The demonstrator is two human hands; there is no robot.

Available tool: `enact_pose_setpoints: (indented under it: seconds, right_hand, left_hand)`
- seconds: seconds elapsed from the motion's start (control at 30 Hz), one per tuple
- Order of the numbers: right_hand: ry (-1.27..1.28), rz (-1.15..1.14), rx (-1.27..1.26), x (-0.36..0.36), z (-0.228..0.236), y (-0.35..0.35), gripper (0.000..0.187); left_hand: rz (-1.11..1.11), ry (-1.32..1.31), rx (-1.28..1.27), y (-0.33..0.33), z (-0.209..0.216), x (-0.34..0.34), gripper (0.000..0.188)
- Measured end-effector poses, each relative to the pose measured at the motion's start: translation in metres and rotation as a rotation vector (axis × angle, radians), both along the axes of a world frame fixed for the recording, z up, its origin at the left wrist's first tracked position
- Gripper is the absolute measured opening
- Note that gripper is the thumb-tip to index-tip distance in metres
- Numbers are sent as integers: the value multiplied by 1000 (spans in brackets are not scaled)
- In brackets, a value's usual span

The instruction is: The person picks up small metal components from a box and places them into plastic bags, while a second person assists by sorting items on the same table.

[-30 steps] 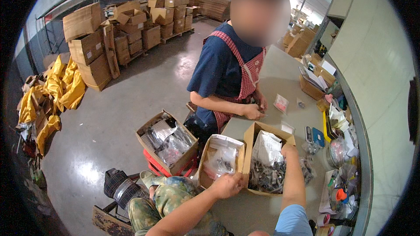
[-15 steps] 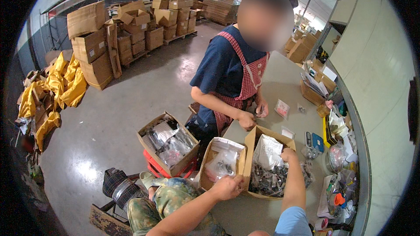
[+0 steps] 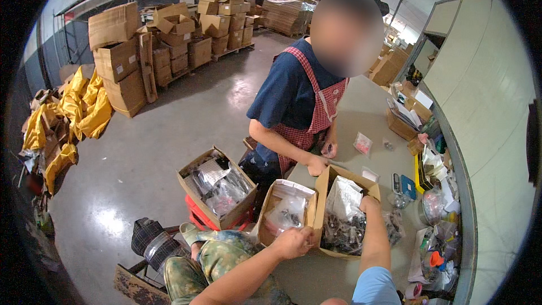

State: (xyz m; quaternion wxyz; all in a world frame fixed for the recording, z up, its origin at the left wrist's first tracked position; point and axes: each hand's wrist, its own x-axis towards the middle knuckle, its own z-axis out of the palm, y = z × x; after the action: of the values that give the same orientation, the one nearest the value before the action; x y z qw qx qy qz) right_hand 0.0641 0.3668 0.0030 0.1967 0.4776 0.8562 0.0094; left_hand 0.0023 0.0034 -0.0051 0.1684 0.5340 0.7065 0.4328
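Note:
My left hand [image 3: 293,242] is closed at the near side of a smaller cardboard box [image 3: 261,231], beside its wall; a small item may be between the fingers, but I cannot make it out. Inside that box lie clear plastic bags [image 3: 287,210] and white paper. My right hand [image 3: 370,205] reaches down into the larger cardboard box [image 3: 322,195] at its right side, next to a white packet [image 3: 344,195]. Its fingertips are hidden. Dark small parts in clear bags [image 3: 341,234] fill the near part of this box.
Across the table [image 3: 361,118] a co-worker in a checked apron [image 3: 324,104] rests a hand near the big box's far corner. A third box [image 3: 186,183] of bagged parts stands left on a red stool [image 3: 203,214]. A blue scale [image 3: 407,186] and clutter line the right side.
My right hand has shifted slightly down and deeper into the larger box. The co-worker's hands have moved a little, and the head view has shifted slightly. My left hand stays in place.

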Motion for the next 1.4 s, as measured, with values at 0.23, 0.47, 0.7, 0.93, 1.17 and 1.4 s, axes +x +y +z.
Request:
enact_pose_setpoints:
  seconds: [0.23,0.47,0.7,0.93,1.17,1.4]
  right_hand:
    - [102,22,17,12,-10,11,34]
    - [221,-219,105,0,6,-29,28]
    - [295,-211,202,-1,22,-54,26]
    - [294,-11,171,14,13,-27,27]
    - [182,-161,135,1,13,-35,25]
    - [458,-165,268,14,0,-34,24]
  left_hand:
    - [1,-3,-67,2,4,1,34]
    - [45,139,-107,1,-17,2,23]
    - [95,188,6,5,-38,2,23]
    - [47,39,0,3,-6,2,31]
    - [109,-96,62,-4,-2,2,25]
    - [81,-130,-11,-3,4,5,22]
